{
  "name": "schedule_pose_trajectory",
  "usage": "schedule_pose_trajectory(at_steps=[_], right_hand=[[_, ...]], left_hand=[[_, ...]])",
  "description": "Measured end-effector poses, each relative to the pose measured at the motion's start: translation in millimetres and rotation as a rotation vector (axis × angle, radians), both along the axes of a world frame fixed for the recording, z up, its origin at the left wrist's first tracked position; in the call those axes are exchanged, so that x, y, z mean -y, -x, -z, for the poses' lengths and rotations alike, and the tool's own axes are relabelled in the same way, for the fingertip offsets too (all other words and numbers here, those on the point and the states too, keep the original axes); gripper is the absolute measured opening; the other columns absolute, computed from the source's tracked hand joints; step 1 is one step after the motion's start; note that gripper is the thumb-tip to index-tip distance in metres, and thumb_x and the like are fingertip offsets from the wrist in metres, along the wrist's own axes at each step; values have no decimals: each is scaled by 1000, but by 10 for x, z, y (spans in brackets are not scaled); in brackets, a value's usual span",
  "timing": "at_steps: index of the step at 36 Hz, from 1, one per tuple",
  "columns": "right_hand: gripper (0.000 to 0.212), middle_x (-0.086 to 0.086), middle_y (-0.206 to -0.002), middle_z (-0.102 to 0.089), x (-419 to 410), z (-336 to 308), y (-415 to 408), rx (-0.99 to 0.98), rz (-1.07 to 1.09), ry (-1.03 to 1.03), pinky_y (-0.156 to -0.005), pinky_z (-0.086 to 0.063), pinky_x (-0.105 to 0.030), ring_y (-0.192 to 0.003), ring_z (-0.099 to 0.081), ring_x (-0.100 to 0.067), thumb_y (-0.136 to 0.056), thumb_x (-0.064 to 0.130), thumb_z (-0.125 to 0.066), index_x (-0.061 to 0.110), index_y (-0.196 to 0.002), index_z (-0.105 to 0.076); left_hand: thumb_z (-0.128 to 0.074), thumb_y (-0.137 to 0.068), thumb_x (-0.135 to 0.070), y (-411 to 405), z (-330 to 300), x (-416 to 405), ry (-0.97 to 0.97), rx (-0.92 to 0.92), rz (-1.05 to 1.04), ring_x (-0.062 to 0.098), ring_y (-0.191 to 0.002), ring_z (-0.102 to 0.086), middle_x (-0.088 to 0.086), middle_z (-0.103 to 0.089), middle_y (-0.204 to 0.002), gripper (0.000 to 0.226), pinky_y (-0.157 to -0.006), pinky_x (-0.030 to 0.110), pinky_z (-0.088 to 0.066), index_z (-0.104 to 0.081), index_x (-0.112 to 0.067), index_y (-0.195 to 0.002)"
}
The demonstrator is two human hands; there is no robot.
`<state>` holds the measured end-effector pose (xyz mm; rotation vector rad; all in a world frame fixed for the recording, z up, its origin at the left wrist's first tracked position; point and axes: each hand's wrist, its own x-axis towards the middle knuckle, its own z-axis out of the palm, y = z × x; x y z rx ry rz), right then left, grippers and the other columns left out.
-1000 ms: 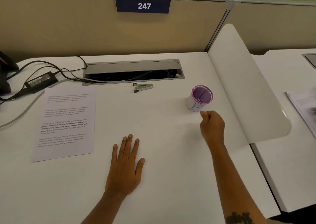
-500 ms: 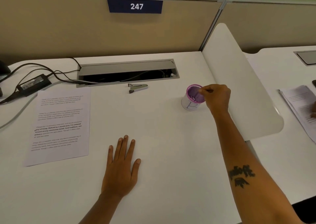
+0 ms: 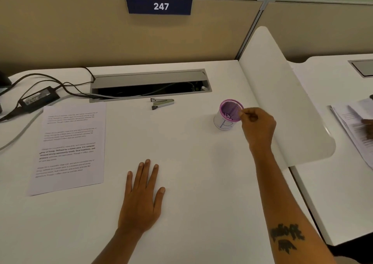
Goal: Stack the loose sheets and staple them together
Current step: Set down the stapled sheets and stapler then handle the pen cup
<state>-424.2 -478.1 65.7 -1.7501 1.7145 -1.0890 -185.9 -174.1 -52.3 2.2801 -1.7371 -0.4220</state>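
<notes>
1. A person's left hand (image 3: 141, 199) lies flat, palm down and fingers spread, on the white desk (image 3: 201, 183), holding nothing
2. The right hand (image 3: 257, 122) hovers at the rim of a purple mesh cup (image 3: 227, 115), thumb and forefinger pinched together; whether anything sits between them cannot be told
3. The printed sheets (image 3: 69, 148) lie at the desk's left, well apart from the small stapler (image 3: 162, 103) by the cable tray (image 3: 150, 84)
</notes>
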Motion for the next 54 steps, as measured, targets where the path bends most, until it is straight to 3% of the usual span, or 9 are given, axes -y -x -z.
schedule_pose_trajectory(at_steps=[2, 5, 9, 13, 22, 37, 43, 48, 54], right_hand=[[5, -1, -77, -74, -194, 118, 5, 9, -2, 0, -69, -52, -20, -68, -67, -15, -85, 19, -79, 15, -87, -77], [6, 1, -77, -73, -478, 370, 2, -49, -59, -35, -67, -48, -11, -67, -63, -10, -86, 13, -79, 15, -82, -75], [7, 1, -83, -74, -722, 683, 35, -168, -116, -126, -76, -58, -30, -74, -67, -14, -87, 6, -77, 12, -88, -76], [6, -1, -90, -75, -777, 803, 27, -214, -109, -195, -81, -59, -35, -82, -69, -18, -89, 7, -76, 12, -93, -76], [7, -4, -93, -73, -674, 873, -76, -301, -137, -217, -77, -53, -32, -84, -68, -21, -90, 17, -77, 11, -92, -77], [10, -14, -88, -68, -674, 893, -215, -478, -188, -202, -67, -50, -34, -81, -64, -30, -89, -6, -65, 1, -83, -70], [6, -17, -97, -66, -715, 900, -240, -523, -207, -202, -70, -40, -31, -90, -62, -31, -92, -6, -64, -2, -95, -68], [11, -18, -87, -64, -761, 920, -237, -559, -199, -125, -62, -48, -39, -79, -61, -34, -87, -11, -64, 0, -87, -64], [17, -13, -82, -60, -791, 968, -206, -633, -212, -63, -59, -34, -35, -71, -54, -30, -84, -11, -65, 5, -84, -60]], left_hand=[[-31, -108, -49, -6, 1, 1, 7, -1, -3, 20, -168, 0, 0, 0, -181, 71, -134, 58, -13, -9, -24, -171], [-30, -108, -50, -11, 3, 5, 7, 2, -5, 21, -168, -1, 1, -2, -181, 71, -134, 57, -13, -10, -23, -171], [-29, -108, -50, -9, 7, 1, 2, 8, -1, 20, -168, 0, 1, -1, -181, 71, -134, 57, -14, -10, -23, -171], [-26, -108, -51, -7, 7, 0, -4, 5, -1, 21, -168, -1, 1, -2, -181, 70, -134, 58, -14, -11, -23, -171], [-27, -108, -51, -9, 11, 8, -1, 7, 1, 21, -168, -2, 2, -4, -181, 70, -134, 59, -15, -12, -23, -171], [-28, -108, -51, -9, 20, 0, 3, 9, 0, 21, -168, -1, 1, -3, -181, 70, -134, 58, -15, -11, -23, -171], [-26, -108, -51, -8, 11, -3, 4, 1, -2, 20, -168, 0, 0, -2, -181, 70, -134, 58, -14, -11, -23, -171], [-25, -108, -51, -5, 7, -1, 10, -11, -2, 20, -168, -1, 0, -3, -181, 70, -134, 58, -14, -12, -23, -171], [-29, -108, -50, -8, 11, -4, 6, -2, -2, 20, -168, -1, 0, -3, -181, 70, -134, 58, -15, -12, -23, -171]])
